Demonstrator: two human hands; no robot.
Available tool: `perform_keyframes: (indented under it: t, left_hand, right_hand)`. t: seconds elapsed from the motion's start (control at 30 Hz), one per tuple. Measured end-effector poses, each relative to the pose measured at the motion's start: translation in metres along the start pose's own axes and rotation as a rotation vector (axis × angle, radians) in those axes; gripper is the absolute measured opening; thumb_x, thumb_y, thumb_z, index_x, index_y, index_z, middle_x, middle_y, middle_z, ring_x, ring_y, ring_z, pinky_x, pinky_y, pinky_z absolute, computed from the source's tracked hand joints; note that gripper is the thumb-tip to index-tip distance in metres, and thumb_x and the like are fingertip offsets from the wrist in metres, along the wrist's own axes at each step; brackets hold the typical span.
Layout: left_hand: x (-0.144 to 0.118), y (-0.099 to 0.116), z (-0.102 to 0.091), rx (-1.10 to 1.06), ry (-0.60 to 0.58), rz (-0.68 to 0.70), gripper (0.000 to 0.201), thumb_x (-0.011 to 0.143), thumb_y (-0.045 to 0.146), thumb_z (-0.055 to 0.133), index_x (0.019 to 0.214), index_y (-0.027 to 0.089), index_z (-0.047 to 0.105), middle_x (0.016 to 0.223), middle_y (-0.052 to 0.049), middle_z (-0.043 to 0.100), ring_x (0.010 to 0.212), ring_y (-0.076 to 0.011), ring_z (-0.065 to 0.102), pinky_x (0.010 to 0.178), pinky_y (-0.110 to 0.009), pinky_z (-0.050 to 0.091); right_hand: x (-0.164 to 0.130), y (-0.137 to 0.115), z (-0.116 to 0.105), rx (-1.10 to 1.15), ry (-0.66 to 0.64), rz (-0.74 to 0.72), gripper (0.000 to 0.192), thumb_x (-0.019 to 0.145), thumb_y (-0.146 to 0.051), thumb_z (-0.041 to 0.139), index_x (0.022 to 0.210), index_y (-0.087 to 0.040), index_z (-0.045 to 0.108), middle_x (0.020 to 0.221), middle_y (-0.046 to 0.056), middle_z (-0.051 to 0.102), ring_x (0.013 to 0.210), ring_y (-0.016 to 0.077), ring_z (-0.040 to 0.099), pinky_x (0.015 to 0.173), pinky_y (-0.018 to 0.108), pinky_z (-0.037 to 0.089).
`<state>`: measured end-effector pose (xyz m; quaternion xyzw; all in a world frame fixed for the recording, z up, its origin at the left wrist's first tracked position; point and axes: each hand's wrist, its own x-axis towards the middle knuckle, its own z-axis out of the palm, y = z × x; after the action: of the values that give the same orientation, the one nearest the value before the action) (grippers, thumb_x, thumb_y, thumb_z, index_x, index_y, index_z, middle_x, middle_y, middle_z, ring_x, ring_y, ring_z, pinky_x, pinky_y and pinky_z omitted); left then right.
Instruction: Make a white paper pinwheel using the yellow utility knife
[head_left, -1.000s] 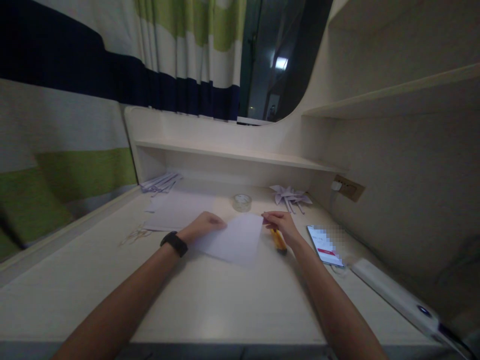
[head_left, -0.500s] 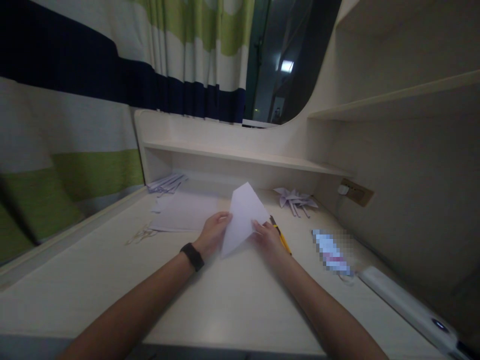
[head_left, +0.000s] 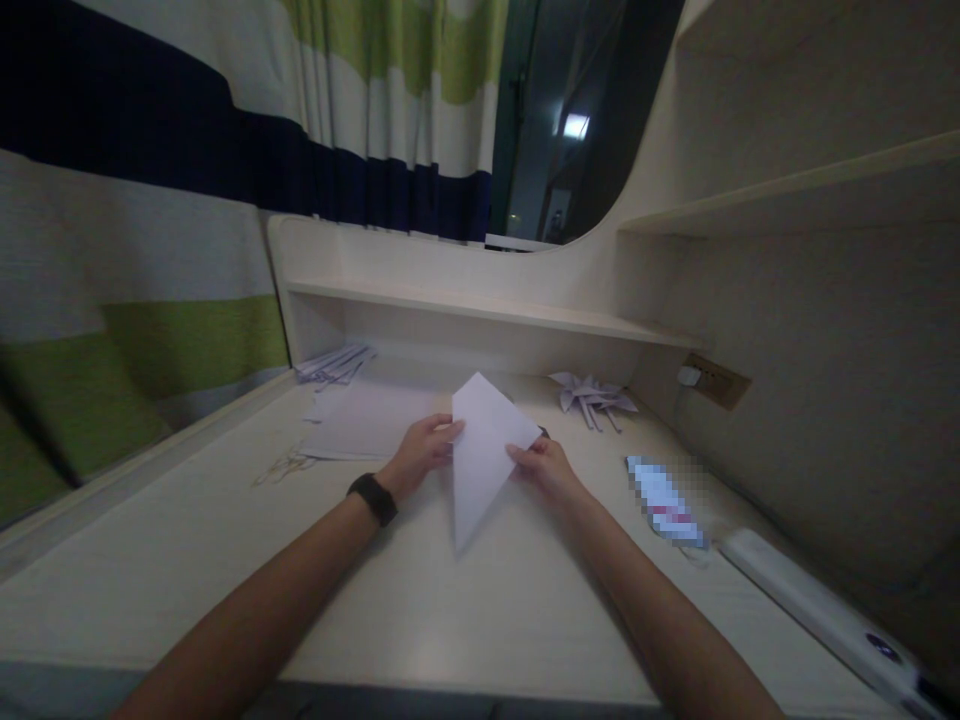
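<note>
Between my hands is a folded sheet of white paper [head_left: 484, 455], kite-shaped, with a long point toward me. My left hand [head_left: 426, 450] pinches its left edge, thumb on top; a black band circles that wrist. On the right edge my right hand [head_left: 544, 462] grips the paper the same way, and the fingers underneath are partly hidden. Behind my right hand only a dark tip of the cutter knife [head_left: 545, 433] shows. Flat white sheets [head_left: 367, 415] lie beyond my left hand.
Paper pinwheels [head_left: 592, 397] lie at the back right, rolled paper sticks [head_left: 335, 364] at the back left. Rubber bands [head_left: 285, 465] are left of the sheets. A blurred phone-like object [head_left: 666, 502] and a long white device [head_left: 817, 610] line the right side, below a wall socket [head_left: 716, 380].
Both hands have turned the paper slightly, so its long point now aims more directly at me. My right hand has shifted a little right and covers most of the yellow cutter knife.
</note>
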<state>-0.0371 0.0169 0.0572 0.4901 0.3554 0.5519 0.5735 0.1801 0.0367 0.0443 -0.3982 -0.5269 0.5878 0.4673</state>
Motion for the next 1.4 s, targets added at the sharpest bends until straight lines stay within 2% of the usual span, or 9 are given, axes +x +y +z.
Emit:
perform_keyframes:
  t: [0.17,0.27,0.43,0.57,0.67,0.8,1.17,1.3,1.4]
  left_hand:
    - [0.0,0.011,-0.02,0.213,0.015,0.01,0.035,0.071,0.042,0.07,0.087,0.011,0.064,0.083,-0.009,0.066,0.064,-0.0144,0.063,0.055,-0.023,0.046]
    - [0.0,0.014,-0.028,0.327,-0.075,-0.031,0.03,0.072,0.04,0.07,0.079,0.012,0.064,0.071,-0.007,0.065,0.058,-0.0132,0.062,0.047,-0.02,0.04]
    - [0.001,0.013,-0.028,0.416,-0.121,-0.002,0.028,0.068,0.036,0.073,0.062,0.012,0.061,0.058,-0.004,0.062,0.053,-0.0131,0.06,0.045,-0.02,0.04]
    - [0.0,0.013,-0.022,0.403,-0.098,-0.012,0.029,0.068,0.039,0.073,0.07,0.012,0.065,0.067,-0.008,0.066,0.061,-0.0174,0.066,0.048,-0.021,0.044]
    - [-0.003,0.014,-0.019,0.414,-0.176,-0.054,0.032,0.07,0.041,0.072,0.083,0.011,0.068,0.081,-0.012,0.07,0.067,-0.0199,0.068,0.048,-0.021,0.045]
    - [-0.006,0.015,-0.018,0.45,-0.234,-0.055,0.033,0.069,0.04,0.072,0.082,0.01,0.068,0.078,-0.013,0.07,0.066,-0.0209,0.068,0.048,-0.022,0.047]
    - [0.003,0.006,-0.032,0.191,-0.257,-0.129,0.025,0.069,0.029,0.073,0.086,0.011,0.068,0.075,-0.011,0.069,0.067,-0.0188,0.067,0.054,-0.024,0.048]
    - [0.001,0.009,-0.028,0.084,-0.199,-0.138,0.035,0.07,0.024,0.072,0.102,0.013,0.065,0.082,-0.011,0.069,0.072,-0.0189,0.067,0.06,-0.026,0.049]
    - [-0.002,0.012,-0.02,-0.08,-0.183,-0.098,0.039,0.07,0.024,0.073,0.106,0.017,0.062,0.094,-0.011,0.069,0.081,-0.02,0.067,0.073,-0.031,0.05]
  right_hand:
    - [-0.004,-0.013,-0.018,-0.183,-0.167,-0.013,0.04,0.06,-0.039,0.078,0.087,-0.012,0.067,0.079,0.007,0.069,0.062,0.015,0.062,0.056,0.026,0.049]
    - [-0.005,-0.015,-0.025,-0.275,-0.225,-0.032,0.039,0.061,-0.041,0.077,0.081,-0.011,0.067,0.074,0.006,0.068,0.058,0.0134,0.059,0.054,0.024,0.047]
    - [-0.007,-0.016,-0.02,-0.235,-0.224,0.004,0.041,0.06,-0.042,0.077,0.085,-0.012,0.066,0.08,0.007,0.069,0.064,0.0153,0.062,0.056,0.025,0.046]
    - [-0.007,-0.012,-0.012,-0.173,-0.17,0.032,0.042,0.056,-0.038,0.08,0.085,-0.011,0.066,0.08,0.008,0.07,0.066,0.0159,0.062,0.059,0.025,0.046]
    - [-0.006,-0.008,-0.011,-0.128,-0.185,0.048,0.042,0.056,-0.037,0.08,0.085,-0.011,0.067,0.08,0.008,0.07,0.068,0.0163,0.063,0.064,0.027,0.047]
    - [-0.005,-0.007,-0.012,-0.077,-0.23,0.074,0.041,0.056,-0.035,0.08,0.086,-0.011,0.067,0.082,0.008,0.07,0.069,0.0165,0.063,0.066,0.028,0.047]
    - [-0.009,-0.014,-0.011,0.07,-0.205,0.076,0.035,0.056,-0.018,0.076,0.091,-0.013,0.072,0.084,0.008,0.072,0.071,0.0186,0.066,0.072,0.031,0.049]
    - [-0.006,-0.013,-0.009,0.04,-0.13,0.055,0.036,0.057,-0.018,0.073,0.093,-0.016,0.073,0.087,0.008,0.072,0.069,0.0182,0.066,0.065,0.029,0.049]
    - [-0.003,-0.009,-0.002,-0.053,-0.017,-0.07,0.036,0.058,-0.016,0.066,0.092,-0.017,0.074,0.086,0.007,0.073,0.067,0.0187,0.065,0.061,0.028,0.049]
